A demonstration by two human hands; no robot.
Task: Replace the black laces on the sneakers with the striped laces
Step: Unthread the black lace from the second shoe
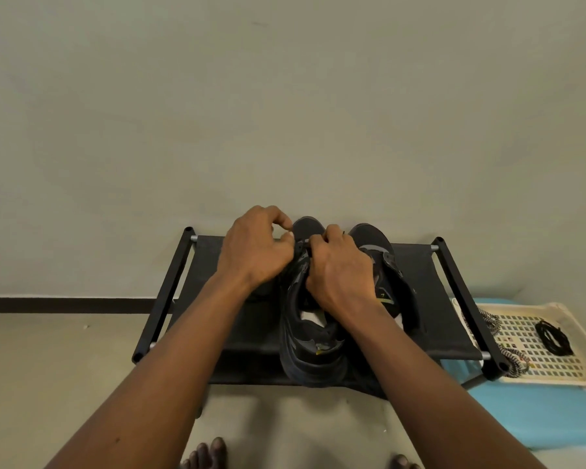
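One black fabric sneaker occupies us: our left hand pinches its eyelet edge, our right hand grips its upper.

The left half of the shoe rack is bare fabric, open from its left end bar to the left sneaker. That sneaker fills the shelf from front edge to back edge, with the right sneaker just beside it. The left hand and right hand are curled on the left sneaker's lacing, their forearms crossing the front edge. The wall closes off the back edge. Only a narrow strip stays free before the right end bar. Beyond it, on the tray, bare mesh lies between the striped laces and the black laces.
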